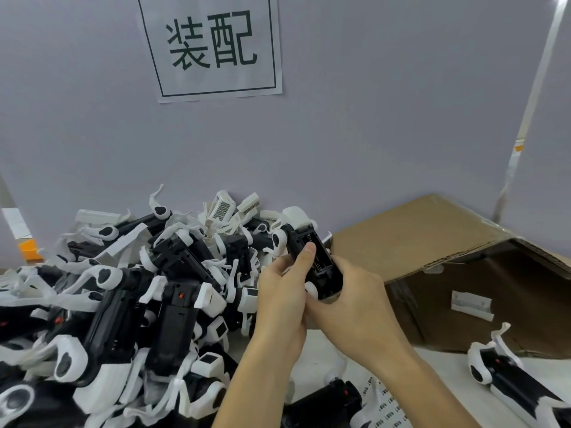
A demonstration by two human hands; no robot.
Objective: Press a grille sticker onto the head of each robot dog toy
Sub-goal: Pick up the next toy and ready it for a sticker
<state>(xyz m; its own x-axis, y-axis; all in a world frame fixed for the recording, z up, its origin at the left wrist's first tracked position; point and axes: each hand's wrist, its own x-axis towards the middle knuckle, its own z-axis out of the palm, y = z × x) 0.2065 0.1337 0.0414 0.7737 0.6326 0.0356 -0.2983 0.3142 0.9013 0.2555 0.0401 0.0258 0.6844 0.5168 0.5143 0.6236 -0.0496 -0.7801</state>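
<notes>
Toy dog (312, 257) in your hands is black with white head and legs, underside up; your left grip (279, 291) and right grip (349, 301) both hold it.

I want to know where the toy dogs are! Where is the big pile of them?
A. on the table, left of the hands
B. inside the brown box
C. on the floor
A: the pile of robot dog toys lies left of both hands, not in the cardboard box.

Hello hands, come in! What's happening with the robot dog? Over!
Both hands, left hand and right hand, gripping one robot dog toy. Left thumb on it. Pile of toys beside. Nothing blocking.
</notes>
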